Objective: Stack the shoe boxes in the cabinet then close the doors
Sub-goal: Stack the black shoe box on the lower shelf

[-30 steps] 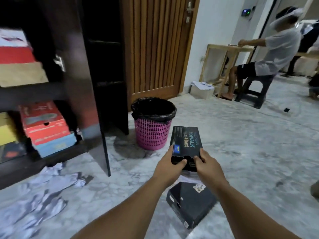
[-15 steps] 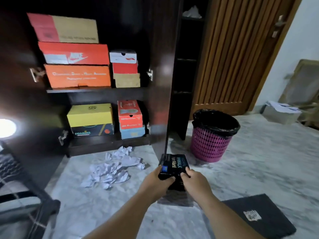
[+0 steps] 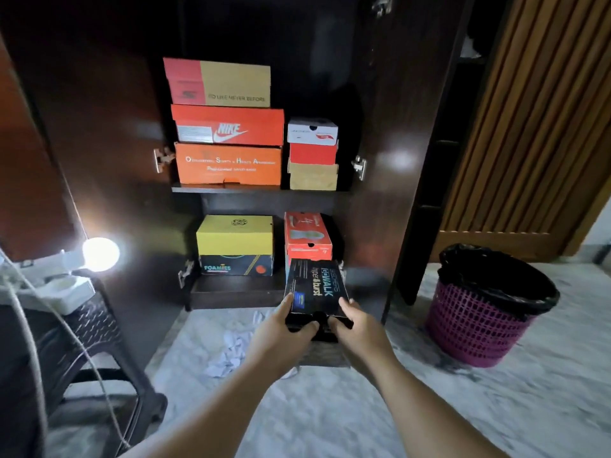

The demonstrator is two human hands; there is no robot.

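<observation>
Black shoe box (image 3: 316, 290) sits gripped at its near end between my left hand (image 3: 287, 328) and right hand (image 3: 354, 326), long axis pointing away toward the cabinet (image 3: 390, 193); just beyond my fingers stands the red box (image 3: 306, 236) on the lower shelf (image 3: 231, 292).

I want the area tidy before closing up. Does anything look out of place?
Yes: crumpled white paper lies scattered on the marble floor in front of the open cabinet, below the black shoe box held in both hands.
</observation>
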